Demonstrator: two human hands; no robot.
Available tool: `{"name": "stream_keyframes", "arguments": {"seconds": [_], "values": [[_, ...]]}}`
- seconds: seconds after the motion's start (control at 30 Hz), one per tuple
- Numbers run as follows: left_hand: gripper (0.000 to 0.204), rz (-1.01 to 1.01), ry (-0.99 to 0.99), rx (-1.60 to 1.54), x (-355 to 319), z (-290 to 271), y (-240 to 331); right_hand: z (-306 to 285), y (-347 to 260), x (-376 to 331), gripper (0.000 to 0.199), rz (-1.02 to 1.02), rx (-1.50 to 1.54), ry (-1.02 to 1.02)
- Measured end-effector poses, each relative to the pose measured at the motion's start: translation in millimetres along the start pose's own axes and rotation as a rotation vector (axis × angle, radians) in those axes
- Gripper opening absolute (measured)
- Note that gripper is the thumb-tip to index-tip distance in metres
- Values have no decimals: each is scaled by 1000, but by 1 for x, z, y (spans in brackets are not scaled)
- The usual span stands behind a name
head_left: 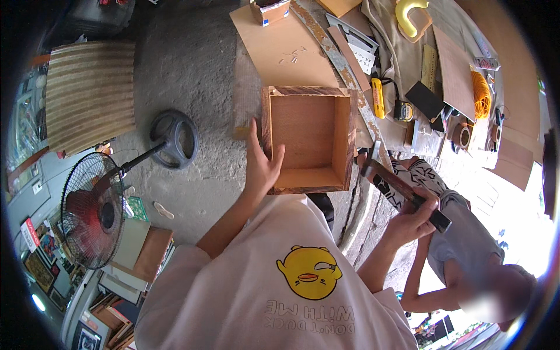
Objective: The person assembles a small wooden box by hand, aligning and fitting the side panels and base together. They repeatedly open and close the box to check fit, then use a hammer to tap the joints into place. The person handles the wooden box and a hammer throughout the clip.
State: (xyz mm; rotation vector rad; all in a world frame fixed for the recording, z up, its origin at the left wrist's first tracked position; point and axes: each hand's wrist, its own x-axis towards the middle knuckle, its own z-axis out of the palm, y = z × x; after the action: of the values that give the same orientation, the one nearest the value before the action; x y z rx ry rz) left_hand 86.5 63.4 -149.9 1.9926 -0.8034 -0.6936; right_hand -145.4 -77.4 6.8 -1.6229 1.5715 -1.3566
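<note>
A shallow, open wooden box point(340, 137) with dark, streaked rim edges lies in front of my body. Its inside is bare reddish-brown wood. My left hand point(264, 166) grips the box's left wall near its lower corner, thumb over the rim and fingers stretched along the outer side. To the right, my right hand point(415, 219) is closed around the handle of a hammer point(395, 184). The hammer's head end points up and left, close to the box's right side but apart from it.
Cardboard point(280, 49) with small nails or slivers lies beyond the box. A yellow utility knife point(378, 98), tape measure point(403, 110) and orange cord coil point(481, 94) lie at far right. A co-worker point(466, 256) is close on the right. A fan point(93, 210) stands left.
</note>
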Motion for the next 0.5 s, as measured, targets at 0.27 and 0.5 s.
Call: {"name": "stream_keyframes", "arguments": {"seconds": [0.27, 0.5], "values": [[77, -368, -176, -222, 42, 2, 12, 35, 49, 8, 16, -18, -335, -512], [91, 35, 92, 62, 11, 37, 92, 81, -1, -16, 25, 185, -128, -850]]}}
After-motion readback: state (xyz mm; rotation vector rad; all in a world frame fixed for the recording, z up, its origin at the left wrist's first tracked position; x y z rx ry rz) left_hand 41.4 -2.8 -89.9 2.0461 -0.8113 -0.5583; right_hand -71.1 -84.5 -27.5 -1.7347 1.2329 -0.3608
